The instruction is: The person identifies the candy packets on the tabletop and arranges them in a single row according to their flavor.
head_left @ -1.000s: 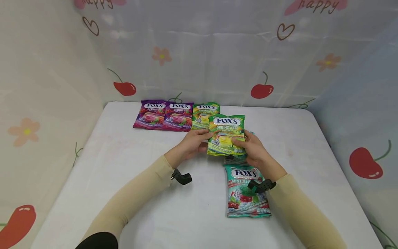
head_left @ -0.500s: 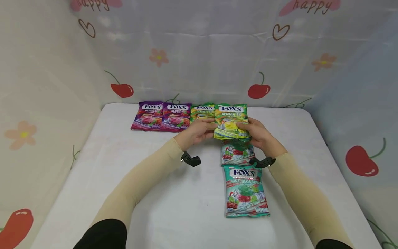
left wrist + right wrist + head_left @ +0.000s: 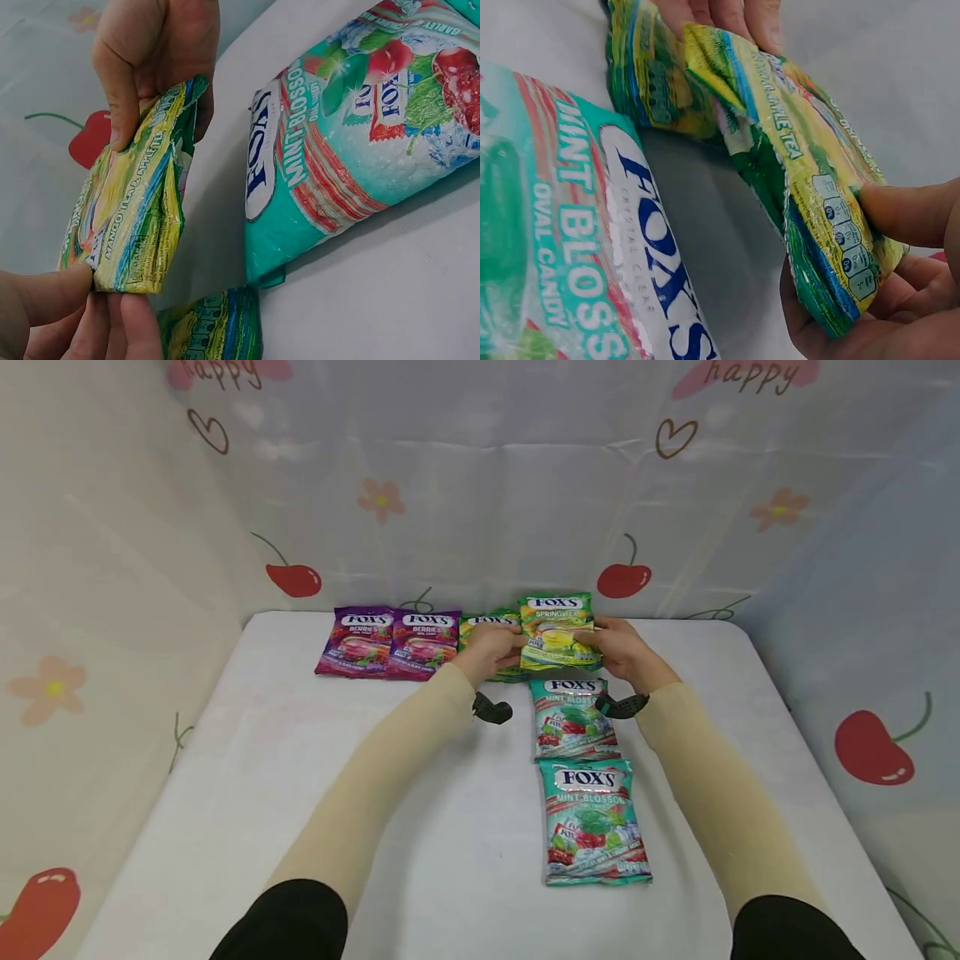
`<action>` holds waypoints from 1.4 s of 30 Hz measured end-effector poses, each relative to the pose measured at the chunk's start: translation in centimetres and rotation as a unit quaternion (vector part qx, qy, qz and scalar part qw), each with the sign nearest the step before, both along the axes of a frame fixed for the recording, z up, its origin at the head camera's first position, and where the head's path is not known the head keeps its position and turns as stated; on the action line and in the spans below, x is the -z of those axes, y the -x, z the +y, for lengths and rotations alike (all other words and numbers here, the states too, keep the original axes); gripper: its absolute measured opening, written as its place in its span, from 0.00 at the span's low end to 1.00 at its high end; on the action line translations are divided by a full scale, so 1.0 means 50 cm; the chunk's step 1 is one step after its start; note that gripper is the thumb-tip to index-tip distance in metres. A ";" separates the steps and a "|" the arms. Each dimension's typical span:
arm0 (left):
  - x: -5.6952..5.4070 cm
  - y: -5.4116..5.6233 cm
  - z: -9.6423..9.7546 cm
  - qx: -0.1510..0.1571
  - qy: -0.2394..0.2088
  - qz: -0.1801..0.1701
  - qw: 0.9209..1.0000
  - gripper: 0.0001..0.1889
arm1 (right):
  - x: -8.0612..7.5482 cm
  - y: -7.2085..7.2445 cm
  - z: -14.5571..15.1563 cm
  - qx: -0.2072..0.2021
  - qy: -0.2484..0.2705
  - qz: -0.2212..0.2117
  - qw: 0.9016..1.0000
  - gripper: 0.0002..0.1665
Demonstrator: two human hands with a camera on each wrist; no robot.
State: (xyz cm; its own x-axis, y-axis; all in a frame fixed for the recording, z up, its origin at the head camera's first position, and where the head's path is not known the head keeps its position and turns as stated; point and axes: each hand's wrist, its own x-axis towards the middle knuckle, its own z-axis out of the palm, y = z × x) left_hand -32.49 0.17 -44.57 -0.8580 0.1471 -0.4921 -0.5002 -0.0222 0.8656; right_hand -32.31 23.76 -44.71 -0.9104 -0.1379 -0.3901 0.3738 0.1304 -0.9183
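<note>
Together, both hands pinch a green Spring Tea candy bag (image 3: 558, 631) by its lower corners, left hand (image 3: 491, 647) and right hand (image 3: 618, 647) holding it just above the worktop (image 3: 262, 760), beside a matching green bag (image 3: 487, 627) in the back row

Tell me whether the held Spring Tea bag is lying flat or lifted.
Lifted: the Spring Tea bag is pinched by left hand and right hand, its bottom edge off the table.

Staged tabletop booth, not a lived-in room: white-covered table (image 3: 420, 877) boxed in on three sides by translucent curtain (image 3: 465, 493) printed with cherries, hearts, flowers, "happy"
</note>
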 end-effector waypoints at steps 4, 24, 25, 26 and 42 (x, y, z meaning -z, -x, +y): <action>0.010 0.010 0.011 0.007 0.004 0.008 1.000 0.23 | 0.007 0.010 0.008 0.002 -0.021 -0.007 1.000 0.37; 0.029 0.002 0.041 -0.014 0.112 0.028 0.993 0.17 | 0.063 0.025 0.006 0.039 -0.119 -0.031 0.992 0.41; 0.029 0.003 0.041 -0.017 0.112 0.029 0.993 0.17 | 0.063 0.024 0.006 0.042 -0.126 -0.032 0.991 0.41; 0.030 0.004 0.041 -0.019 0.110 0.030 0.993 0.16 | 0.064 0.024 0.006 0.043 -0.132 -0.032 0.990 0.41; 0.027 -0.002 0.029 0.048 0.180 0.049 0.981 0.06 | 0.059 -0.004 0.009 0.048 -0.172 -0.015 0.984 0.43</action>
